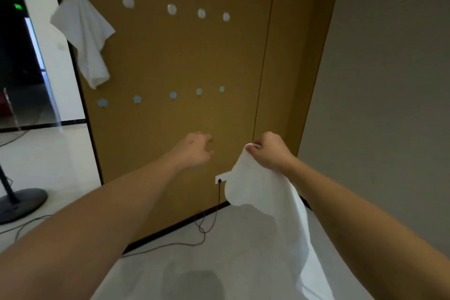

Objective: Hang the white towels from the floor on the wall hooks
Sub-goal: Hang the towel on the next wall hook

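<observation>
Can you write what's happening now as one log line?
right hand pinches towel | left hand empty | another towel hangs on wall

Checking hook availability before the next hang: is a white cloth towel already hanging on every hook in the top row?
No, only one white cloth towel hangs at the top left; the four round white hooks beside it are bare.

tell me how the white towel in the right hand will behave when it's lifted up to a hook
The towel looks floppy: pinched at one corner by the right hand, it sags in loose folds. It is probably light, since a fingertip pinch carries it. It will likely drape like the hung towel, which droops unevenly from its hook.
</observation>
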Demonstrator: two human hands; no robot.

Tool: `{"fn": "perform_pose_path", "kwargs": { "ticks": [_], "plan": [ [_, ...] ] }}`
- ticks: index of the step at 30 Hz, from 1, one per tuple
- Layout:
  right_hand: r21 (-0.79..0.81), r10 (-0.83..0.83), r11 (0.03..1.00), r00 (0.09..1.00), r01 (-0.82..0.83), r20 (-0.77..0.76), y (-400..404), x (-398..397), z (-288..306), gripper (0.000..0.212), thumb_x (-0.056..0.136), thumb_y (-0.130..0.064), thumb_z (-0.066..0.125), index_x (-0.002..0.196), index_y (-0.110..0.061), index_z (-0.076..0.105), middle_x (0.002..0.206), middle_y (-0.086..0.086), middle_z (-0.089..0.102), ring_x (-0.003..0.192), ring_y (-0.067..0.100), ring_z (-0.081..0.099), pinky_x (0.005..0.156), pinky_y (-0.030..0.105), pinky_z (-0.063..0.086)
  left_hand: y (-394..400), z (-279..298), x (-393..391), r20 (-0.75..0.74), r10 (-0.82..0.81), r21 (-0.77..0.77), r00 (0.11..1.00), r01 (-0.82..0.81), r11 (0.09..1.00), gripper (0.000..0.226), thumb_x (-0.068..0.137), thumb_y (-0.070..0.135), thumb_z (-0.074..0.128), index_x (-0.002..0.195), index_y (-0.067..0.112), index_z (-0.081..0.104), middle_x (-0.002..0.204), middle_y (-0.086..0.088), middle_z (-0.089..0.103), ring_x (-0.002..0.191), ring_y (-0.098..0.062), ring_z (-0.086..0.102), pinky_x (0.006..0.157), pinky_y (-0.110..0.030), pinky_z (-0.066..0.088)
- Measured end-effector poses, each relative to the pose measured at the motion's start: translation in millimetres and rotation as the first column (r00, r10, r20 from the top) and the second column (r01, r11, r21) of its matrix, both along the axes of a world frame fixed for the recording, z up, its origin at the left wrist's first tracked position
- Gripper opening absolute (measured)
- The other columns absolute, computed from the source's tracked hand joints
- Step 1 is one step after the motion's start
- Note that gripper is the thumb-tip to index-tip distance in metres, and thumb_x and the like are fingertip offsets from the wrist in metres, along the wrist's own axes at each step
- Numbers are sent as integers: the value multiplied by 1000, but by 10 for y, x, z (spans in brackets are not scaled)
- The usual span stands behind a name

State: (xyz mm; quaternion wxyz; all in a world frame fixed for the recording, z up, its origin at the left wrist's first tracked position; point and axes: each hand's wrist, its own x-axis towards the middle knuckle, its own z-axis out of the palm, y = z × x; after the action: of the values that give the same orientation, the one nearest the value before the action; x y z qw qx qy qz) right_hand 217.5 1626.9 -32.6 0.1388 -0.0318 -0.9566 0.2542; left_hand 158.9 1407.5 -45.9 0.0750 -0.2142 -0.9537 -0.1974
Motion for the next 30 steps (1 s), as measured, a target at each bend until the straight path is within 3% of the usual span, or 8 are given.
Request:
{"fn": "perform_pose_path", "kwargs": {
  "ticks": [5, 9, 11, 14, 18, 22, 25, 30],
  "plan": [
    [-23, 159, 987, 987, -159, -12, -425, -1029, 72, 28, 95, -36, 58, 84, -13, 71, 72, 2, 65, 66, 19, 64, 62, 36, 55, -231, 200, -754, 48, 39, 198, 998, -48, 979, 39, 92, 39, 60, 130, 30, 57, 126, 3, 60, 99, -12, 58, 79, -24, 45],
    [-95, 298, 948, 953, -302, -56, -710, -1858, 98, 30, 92, -34, 61, 66, -20, 63, 57, -7, 53, 51, 7, 50, 44, 14, 34, -284, 354, -1325, 139, -21, 268, 990, -17, 963, 44, 83, 33, 65, 126, 30, 60, 115, 10, 63, 103, -9, 59, 81, -20, 42],
    [-156, 381, 909, 922, -387, -66, -813, -2268, 134, 26, 91, -32, 64, 67, -20, 66, 56, -11, 53, 49, 0, 47, 41, 10, 31, -306, 418, -1618, 185, -65, 294, 981, 8, 956, 40, 79, 25, 68, 119, 28, 64, 107, 13, 67, 100, -3, 61, 76, -16, 43],
    [-196, 506, 839, 860, -508, -67, -895, -2825, 246, 24, 88, -30, 66, 77, -10, 73, 58, -6, 54, 51, 3, 47, 44, 12, 34, -364, 550, -2054, 208, -35, 300, 977, -30, 953, 32, 80, 15, 69, 111, 24, 67, 100, 12, 67, 93, 0, 61, 73, -15, 43],
    [-236, 626, 748, 778, -620, -61, -963, -3492, 486, 25, 88, -29, 67, 72, -10, 68, 63, -1, 53, 58, 9, 47, 56, 25, 37, -450, 762, -2570, 203, 55, 312, 978, -118, 943, 18, 83, 12, 70, 98, 20, 65, 74, 14, 58, 66, 5, 55, 57, -7, 39],
    [-174, 667, 719, 739, -672, -96, -1041, -4137, 701, 34, 89, -34, 67, 61, -17, 57, 57, -8, 45, 52, 6, 40, 51, 26, 31, -553, 938, -3022, 166, 199, 287, 966, -240, 927, 16, 85, 25, 71, 89, 10, 67, 73, 7, 55, 66, -4, 50, 60, -20, 37],
    [-163, 720, 669, 686, -725, -99, -1074, -4577, 821, 32, 91, -35, 65, 69, -11, 64, 59, -6, 49, 52, 7, 42, 50, 26, 31, -658, 1045, -3356, 154, 286, 314, 946, -321, 893, 17, 86, 30, 69, 75, 18, 66, 72, 8, 58, 68, -7, 52, 61, -22, 38],
    [-209, 748, 619, 649, -757, -136, -1208, -5287, 1042, 38, 93, -31, 64, 60, -17, 51, 54, -9, 43, 47, 5, 38, 47, 24, 29, -932, 1213, -3990, 62, 378, 476, 924, -360, 802, 21, 86, 33, 66, 66, 25, 66, 71, 10, 62, 69, -9, 58, 61, -24, 43]
  ]
}}
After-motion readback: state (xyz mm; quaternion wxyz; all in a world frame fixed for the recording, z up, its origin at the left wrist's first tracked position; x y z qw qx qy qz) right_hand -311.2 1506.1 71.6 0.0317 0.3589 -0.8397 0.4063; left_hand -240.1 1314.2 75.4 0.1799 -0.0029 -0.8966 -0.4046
